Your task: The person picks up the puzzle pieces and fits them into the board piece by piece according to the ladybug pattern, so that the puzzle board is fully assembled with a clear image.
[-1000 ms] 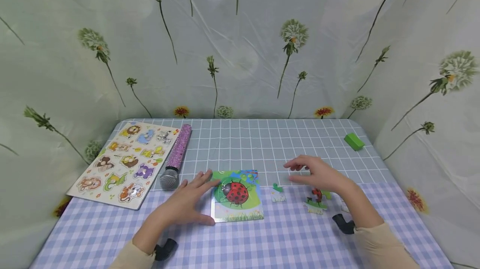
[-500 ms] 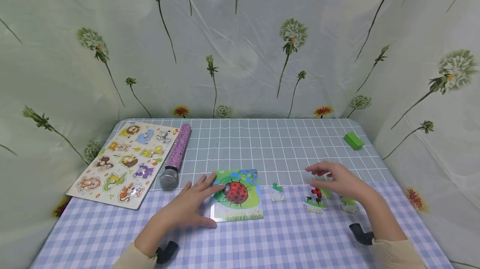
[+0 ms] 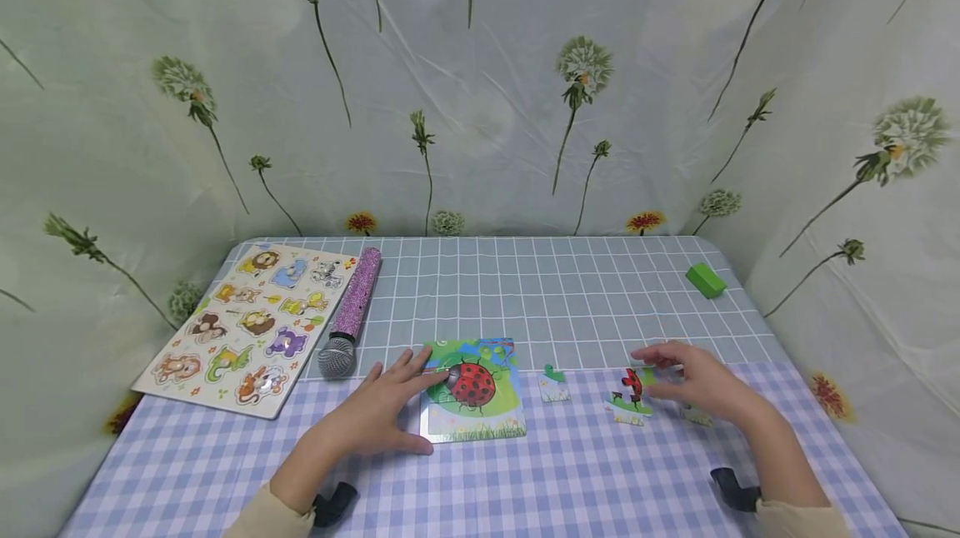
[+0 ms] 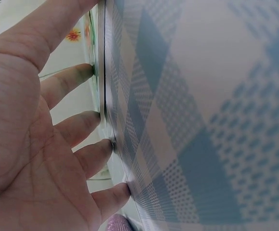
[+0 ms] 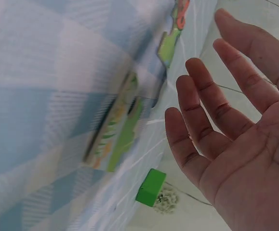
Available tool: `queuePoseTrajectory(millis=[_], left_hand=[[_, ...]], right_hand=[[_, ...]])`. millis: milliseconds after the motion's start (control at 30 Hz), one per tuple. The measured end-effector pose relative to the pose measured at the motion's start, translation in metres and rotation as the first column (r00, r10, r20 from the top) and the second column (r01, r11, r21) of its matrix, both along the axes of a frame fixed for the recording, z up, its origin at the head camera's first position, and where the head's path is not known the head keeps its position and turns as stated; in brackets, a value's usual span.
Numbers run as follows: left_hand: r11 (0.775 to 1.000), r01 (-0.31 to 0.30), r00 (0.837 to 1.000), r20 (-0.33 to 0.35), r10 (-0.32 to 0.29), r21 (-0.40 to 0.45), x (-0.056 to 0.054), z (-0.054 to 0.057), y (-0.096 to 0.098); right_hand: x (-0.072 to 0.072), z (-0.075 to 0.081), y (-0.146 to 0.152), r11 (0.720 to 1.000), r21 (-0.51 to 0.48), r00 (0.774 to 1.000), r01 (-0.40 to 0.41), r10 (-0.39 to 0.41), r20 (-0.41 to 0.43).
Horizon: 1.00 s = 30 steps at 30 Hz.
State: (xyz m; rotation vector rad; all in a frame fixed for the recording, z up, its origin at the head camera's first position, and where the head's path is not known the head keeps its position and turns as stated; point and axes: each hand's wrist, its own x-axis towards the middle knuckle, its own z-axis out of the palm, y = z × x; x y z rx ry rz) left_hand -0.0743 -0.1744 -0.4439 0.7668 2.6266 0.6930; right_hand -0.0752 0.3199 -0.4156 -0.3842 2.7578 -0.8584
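Observation:
Spread out at the left side of a square ladybug jigsaw puzzle point(image 3: 476, 425), my left hand point(image 3: 375, 413) rests its fingertips on the puzzle's edge and left part. In the left wrist view, the fingers of the left hand point(image 4: 43, 130) are extended and touch the puzzle's thin edge point(image 4: 101, 72). My right hand point(image 3: 705, 384) hovers over loose puzzle pieces with bent, relaxed fingers and holds nothing. Below its fingers lies a red-and-green piece point(image 3: 628, 410). A green-and-white piece point(image 3: 697, 416) is partly hidden under the hand; in the right wrist view, pieces point(image 5: 117, 137) lie apart from the fingers.
Another loose piece point(image 3: 555, 390) lies right of the puzzle. On the left are a board of animal pictures point(image 3: 247, 321) and a pink glittery microphone point(image 3: 358, 296). A green block point(image 3: 706, 281) sits at the back right. Flowered cloth point(image 3: 480, 105) hangs behind the table.
My right hand has moved right and then lower, toward the loose pieces. My left hand's fingers have shifted slightly further over the puzzle's left part.

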Motion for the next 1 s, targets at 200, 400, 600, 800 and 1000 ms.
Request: queuePoseTrajectory(millis=[200,400,600,800,1000], left_hand=[[1.0,-0.004,1.0,0.007,0.004,0.002,-0.002,0.0,0.002],[1.0,0.007,1.0,0.0,-0.007,-0.002,-0.002,-0.001,0.0],[1.0,0.013,1.0,0.002,-0.013,0.01,0.0,-0.002,-0.002],[1.0,0.012,1.0,-0.004,-0.012,0.014,0.0,-0.002,-0.002],[1.0,0.012,1.0,-0.005,-0.012,0.014,0.0,-0.003,-0.002]], right_hand=[[0.002,-0.004,0.005,1.0,-0.003,1.0,0.023,-0.023,0.006],[0.001,-0.008,0.007,1.0,-0.014,1.0,0.017,-0.017,0.005],[0.0,-0.011,0.005,0.999,-0.004,0.998,0.048,-0.048,0.04],[0.0,-0.013,0.006,0.998,-0.004,0.997,0.063,-0.063,0.044],[-0.001,-0.014,0.007,0.999,-0.014,0.998,0.051,-0.05,0.033]])
